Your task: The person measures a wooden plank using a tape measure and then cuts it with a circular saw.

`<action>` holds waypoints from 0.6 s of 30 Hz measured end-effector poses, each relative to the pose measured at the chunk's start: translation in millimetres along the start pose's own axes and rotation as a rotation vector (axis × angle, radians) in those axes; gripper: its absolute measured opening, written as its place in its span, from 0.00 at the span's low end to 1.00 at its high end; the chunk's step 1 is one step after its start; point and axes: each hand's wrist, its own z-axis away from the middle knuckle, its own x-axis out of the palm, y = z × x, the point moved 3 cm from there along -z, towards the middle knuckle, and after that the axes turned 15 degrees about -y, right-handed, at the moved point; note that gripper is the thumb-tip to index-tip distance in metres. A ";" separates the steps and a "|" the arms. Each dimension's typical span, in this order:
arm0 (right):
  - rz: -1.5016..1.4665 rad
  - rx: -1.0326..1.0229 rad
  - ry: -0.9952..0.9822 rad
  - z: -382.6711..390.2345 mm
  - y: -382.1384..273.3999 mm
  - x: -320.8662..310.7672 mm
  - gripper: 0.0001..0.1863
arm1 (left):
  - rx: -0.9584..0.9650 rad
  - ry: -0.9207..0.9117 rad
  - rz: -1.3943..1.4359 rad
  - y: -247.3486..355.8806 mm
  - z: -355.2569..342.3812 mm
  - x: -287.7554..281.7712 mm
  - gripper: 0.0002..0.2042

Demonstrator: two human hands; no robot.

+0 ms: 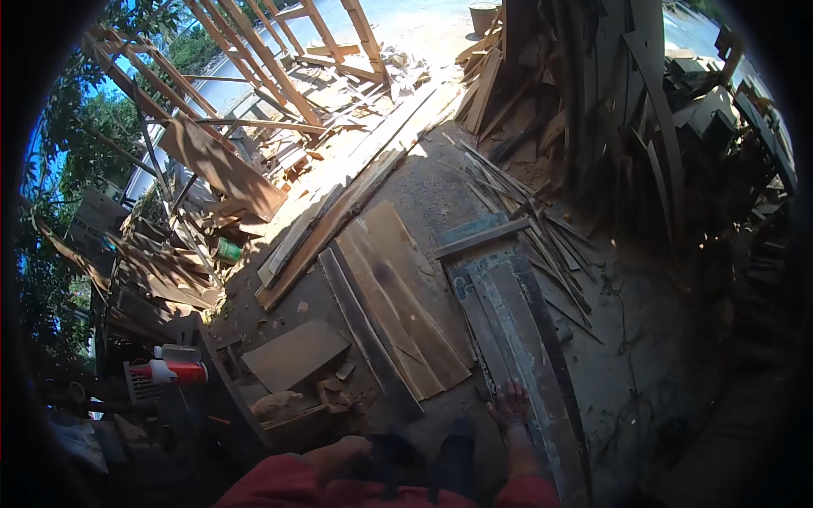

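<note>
Head cam, left fisheye: looks down and forward from head height; right hand (510,408) near, timber frame (264,55) far.

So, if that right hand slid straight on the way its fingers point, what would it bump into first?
Probably the wooden crosspiece across the far end of the worn boards under the right hand, though depth is hard to judge.

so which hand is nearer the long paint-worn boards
Right: the right hand seemingly touches the paint-worn boards near their left edge; the left hand is farther left, clear of them.
</note>
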 end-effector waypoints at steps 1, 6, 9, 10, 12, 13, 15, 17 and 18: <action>-0.003 0.012 -0.011 -3.2 -5.5 -4.3 0.37 | -0.002 0.051 0.010 -8.8 6.8 23.0 0.26; 0.081 0.250 -0.308 13.5 5.5 -16.8 0.37 | -0.082 0.429 0.147 49.0 99.3 -24.9 0.27; 0.146 0.205 -0.448 -6.3 -31.7 -40.1 0.37 | -0.155 0.459 0.191 36.7 128.1 -35.5 0.28; 0.084 0.237 -0.582 -10.8 -19.2 -44.7 0.37 | -0.156 0.475 0.179 37.5 129.7 -47.2 0.28; -0.046 0.311 -0.848 -29.4 5.2 -52.5 0.36 | -0.100 0.505 0.237 30.8 125.0 -72.3 0.28; -0.108 0.289 -0.837 -41.4 -1.9 -58.1 0.35 | -0.070 0.505 0.325 11.7 117.8 -72.8 0.28; -0.244 0.265 -0.824 -62.2 -18.5 -63.5 0.33 | -0.002 0.515 0.483 -23.7 108.2 -84.4 0.27; -0.287 0.406 -0.806 -74.9 12.4 -62.9 0.32 | 0.125 0.572 0.597 -48.4 111.0 -134.6 0.27; -0.313 0.479 -0.795 -77.8 25.1 -63.2 0.32 | 0.142 0.640 0.683 -64.8 117.5 -157.8 0.26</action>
